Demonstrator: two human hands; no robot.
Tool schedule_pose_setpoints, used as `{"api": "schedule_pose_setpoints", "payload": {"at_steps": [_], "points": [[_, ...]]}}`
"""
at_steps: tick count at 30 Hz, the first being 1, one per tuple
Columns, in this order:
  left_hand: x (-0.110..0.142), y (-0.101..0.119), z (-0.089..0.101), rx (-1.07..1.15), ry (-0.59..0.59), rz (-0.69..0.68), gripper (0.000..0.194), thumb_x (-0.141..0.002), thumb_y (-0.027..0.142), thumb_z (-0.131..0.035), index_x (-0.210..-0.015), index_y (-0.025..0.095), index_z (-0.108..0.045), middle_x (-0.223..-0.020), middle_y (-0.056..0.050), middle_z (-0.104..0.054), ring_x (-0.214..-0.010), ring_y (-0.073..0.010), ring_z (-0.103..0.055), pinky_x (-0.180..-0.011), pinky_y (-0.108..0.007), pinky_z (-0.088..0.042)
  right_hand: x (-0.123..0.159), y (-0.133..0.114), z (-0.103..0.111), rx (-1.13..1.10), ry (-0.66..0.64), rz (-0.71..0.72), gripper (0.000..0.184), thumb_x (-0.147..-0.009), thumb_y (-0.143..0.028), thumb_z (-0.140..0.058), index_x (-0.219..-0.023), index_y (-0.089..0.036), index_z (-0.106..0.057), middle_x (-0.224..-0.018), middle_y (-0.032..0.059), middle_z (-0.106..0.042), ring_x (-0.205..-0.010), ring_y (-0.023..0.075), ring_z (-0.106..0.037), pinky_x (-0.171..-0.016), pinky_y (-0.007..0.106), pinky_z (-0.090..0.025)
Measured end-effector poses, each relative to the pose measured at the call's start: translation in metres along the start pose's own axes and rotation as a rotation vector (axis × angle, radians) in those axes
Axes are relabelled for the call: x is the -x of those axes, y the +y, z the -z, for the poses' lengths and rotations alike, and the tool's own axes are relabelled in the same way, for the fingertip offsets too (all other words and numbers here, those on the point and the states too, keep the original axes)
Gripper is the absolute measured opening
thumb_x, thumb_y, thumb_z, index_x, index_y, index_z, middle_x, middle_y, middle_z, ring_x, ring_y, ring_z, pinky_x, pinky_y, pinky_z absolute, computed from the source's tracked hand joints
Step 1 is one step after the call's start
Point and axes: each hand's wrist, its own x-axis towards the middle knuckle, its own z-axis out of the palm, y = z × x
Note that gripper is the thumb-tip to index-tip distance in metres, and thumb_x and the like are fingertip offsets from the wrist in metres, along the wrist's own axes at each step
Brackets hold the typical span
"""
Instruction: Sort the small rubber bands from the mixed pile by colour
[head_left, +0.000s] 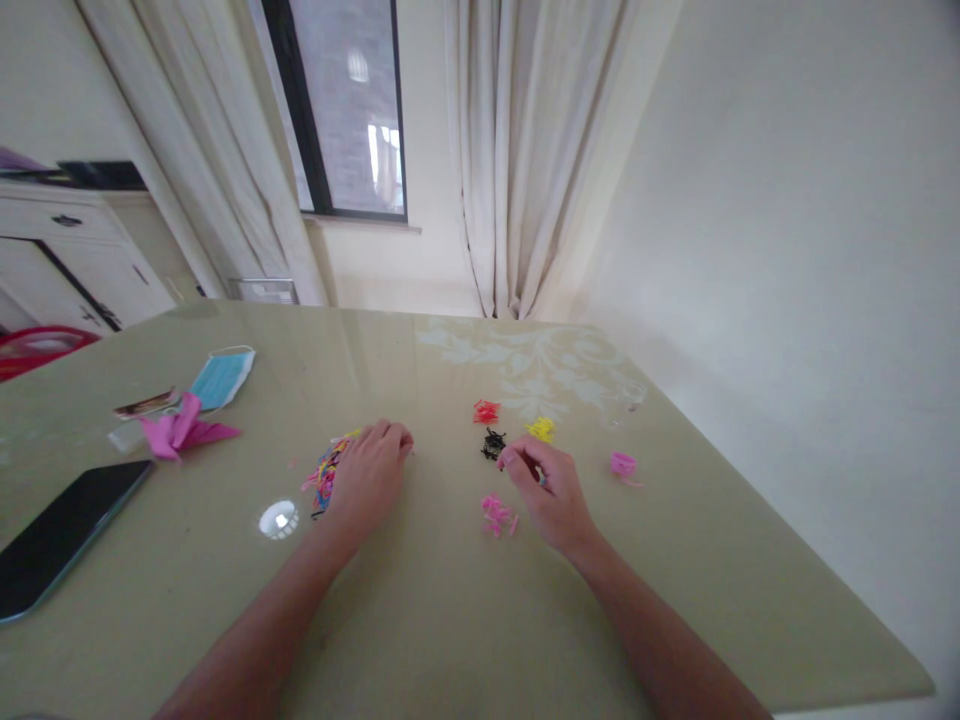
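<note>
My left hand [373,474] rests over the right side of a mixed pile of small coloured bands [327,473], with its fingers curled together. A tiny pink speck shows at its fingertips, too small to name. My right hand [551,490] is closed in a pinch just beside a small black pile [493,444]; what it holds, if anything, cannot be made out. Around it lie a red pile [486,411], a yellow pile [540,429] and a pink pile [498,514], each of one colour and of similar thin pieces.
On the right lie a pink ring-shaped item [623,464] and a clear small container [631,395]. To the left are a shiny round piece [278,519], a phone [71,530], a pink folded paper shape [184,430] and a blue face mask [223,378]. A wall borders the table's right side.
</note>
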Motion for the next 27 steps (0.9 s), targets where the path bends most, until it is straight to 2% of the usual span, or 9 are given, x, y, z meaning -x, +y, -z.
{"api": "schedule_pose_setpoints", "payload": {"at_steps": [3, 6, 8, 10, 15, 22, 27], "points": [[-0.004, 0.002, 0.002, 0.460, 0.060, 0.076, 0.018, -0.099, 0.033, -0.052, -0.096, 0.021, -0.065, -0.088, -0.004, -0.071, -0.081, -0.0218, -0.067, -0.077, -0.034, -0.051, 0.000, 0.000, -0.001, 0.005, -0.015, -0.008, 0.031, -0.100, -0.036, -0.055, -0.079, -0.018, -0.069, -0.065, -0.0008, -0.058, -0.058, 0.0131, -0.047, -0.057, 0.026, -0.035], [-0.002, 0.017, 0.006, 0.938, 0.040, 0.053, 0.024, -0.095, 0.044, -0.061, -0.095, 0.020, -0.065, -0.085, -0.003, -0.071, -0.077, -0.0175, -0.066, -0.072, -0.030, -0.053, 0.000, -0.001, -0.002, 0.008, -0.056, -0.022, 0.031, -0.101, -0.037, -0.054, -0.081, -0.017, -0.070, -0.066, -0.0004, -0.059, -0.059, 0.0132, -0.048, -0.057, 0.026, -0.035], [0.003, 0.030, 0.009, 1.153, -0.015, 0.026, 0.028, -0.091, 0.046, -0.068, -0.093, 0.018, -0.066, -0.085, -0.003, -0.073, -0.077, -0.0164, -0.067, -0.075, -0.030, -0.055, 0.001, -0.003, -0.003, 0.005, -0.101, -0.037, 0.034, -0.102, -0.040, -0.054, -0.084, -0.017, -0.071, -0.068, 0.0001, -0.060, -0.060, 0.0133, -0.049, -0.057, 0.026, -0.036], [0.010, 0.042, 0.010, 1.274, -0.069, 0.034, 0.030, -0.088, 0.047, -0.074, -0.093, 0.018, -0.068, -0.085, -0.004, -0.075, -0.078, -0.0165, -0.069, -0.077, -0.031, -0.057, 0.003, -0.004, -0.004, -0.019, -0.155, -0.062, 0.037, -0.103, -0.046, -0.054, -0.088, -0.017, -0.072, -0.070, 0.0004, -0.062, -0.060, 0.0132, -0.052, -0.056, 0.025, -0.037], [0.020, 0.057, 0.006, 1.370, -0.169, 0.043, 0.031, -0.084, 0.043, -0.081, -0.100, 0.018, -0.075, -0.091, -0.006, -0.080, -0.085, -0.0185, -0.073, -0.080, -0.031, -0.060, 0.006, -0.003, -0.010, -0.068, -0.259, -0.088, 0.035, -0.101, -0.052, -0.061, -0.098, -0.019, -0.073, -0.071, 0.0001, -0.064, -0.061, 0.0139, -0.058, -0.056, 0.025, -0.042], [0.019, 0.059, 0.005, 1.324, -0.118, 0.051, 0.025, -0.082, 0.040, -0.082, -0.091, 0.017, -0.080, -0.080, -0.005, -0.079, -0.074, -0.0165, -0.070, -0.070, -0.028, -0.058, 0.007, -0.003, -0.013, -0.012, -0.181, -0.048, 0.024, -0.100, -0.040, -0.064, -0.093, -0.019, -0.073, -0.070, 0.0002, -0.064, -0.061, 0.0135, -0.058, -0.057, 0.025, -0.042], [0.019, 0.058, 0.004, 1.324, -0.109, 0.064, 0.028, -0.080, 0.043, -0.083, -0.089, 0.016, -0.080, -0.074, -0.005, -0.077, -0.071, -0.0165, -0.068, -0.068, -0.028, -0.057, 0.006, -0.006, -0.009, -0.011, -0.172, -0.022, 0.027, -0.102, -0.038, -0.060, -0.088, -0.019, -0.073, -0.068, -0.0005, -0.062, -0.059, 0.0123, -0.055, -0.055, 0.024, -0.041]]}}
